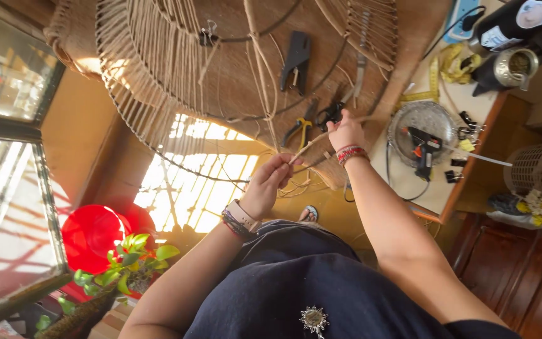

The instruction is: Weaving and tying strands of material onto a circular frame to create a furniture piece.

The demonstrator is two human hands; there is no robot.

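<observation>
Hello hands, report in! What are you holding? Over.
Left hand and right hand both pinch one tan cord. Woven frame above. Pliers and black cutters lie close by.

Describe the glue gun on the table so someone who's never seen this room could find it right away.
Start at the light table to the right of the person's right hand. On it sits a round silvery tray, and the black glue gun lies on that tray. It is the only tool there; the pliers and scissors lie on the woven work by the hands.
</observation>
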